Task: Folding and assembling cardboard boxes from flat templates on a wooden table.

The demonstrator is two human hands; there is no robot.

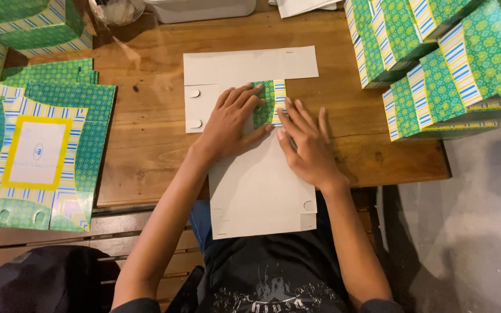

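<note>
At frame centre on the worktop (146,156), the left hand (230,124) and right hand (308,145), each grip spread flat, press the grey card blank (256,185) beside its green patterned flap (272,101).

Flat box blank (256,185) on table (146,133) centre; flat blanks stack (42,145) left; folded boxes (436,64) right, behind.
</note>
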